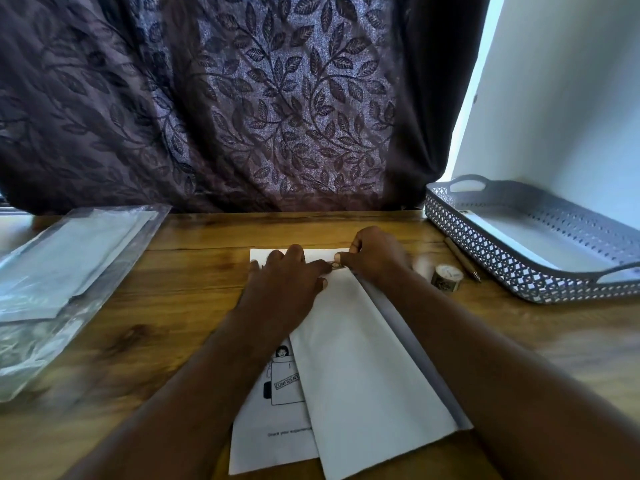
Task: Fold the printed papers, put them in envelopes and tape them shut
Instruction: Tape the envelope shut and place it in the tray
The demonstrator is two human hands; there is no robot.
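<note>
A printed paper (360, 368) lies on the wooden table (173, 306) in front of me, its right part folded over to the left so the blank back faces up. Print with a drawing shows on the uncovered left strip (277, 403). My left hand (287, 282) lies flat on the paper near its far edge, fingers stretched out. My right hand (372, 258) pinches the far end of the folded flap with thumb and fingers. A roll of patterned tape (446, 277) stands just right of my right hand.
A clear plastic pack of white envelopes (69, 265) lies at the left. A grey perforated tray (540, 244) stands at the right against a white wall, with a pen (462, 259) beside it. A dark leaf-patterned curtain (242, 98) hangs behind the table.
</note>
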